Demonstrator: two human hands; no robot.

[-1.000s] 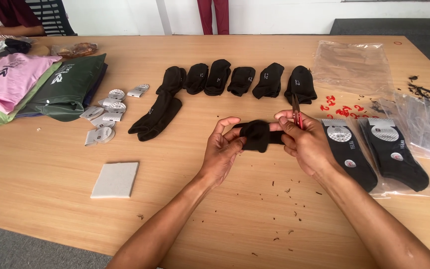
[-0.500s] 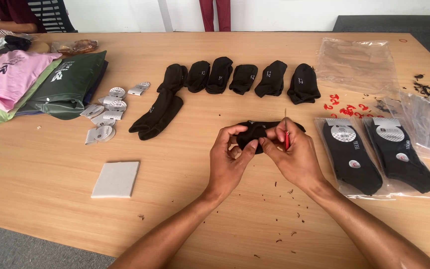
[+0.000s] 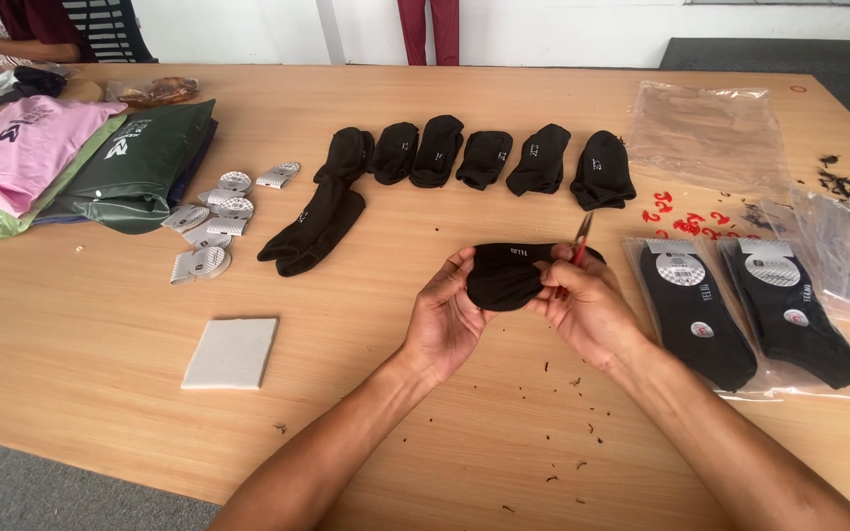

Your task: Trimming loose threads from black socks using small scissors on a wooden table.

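Black sock (image 3: pixel 506 277) sits pinched in my left hand (image 3: pixel 442 320) fingers, stretched steady over the tabletop (image 3: pixel 346 413), while my right hand (image 3: pixel 587 310) grips small red snips (image 3: pixel 579 236) against it.

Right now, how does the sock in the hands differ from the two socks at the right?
The held sock is bare and bunched between the left hand and right hand; the packed socks lie flat on the table, each in clear plastic with a round grey label. All are black.
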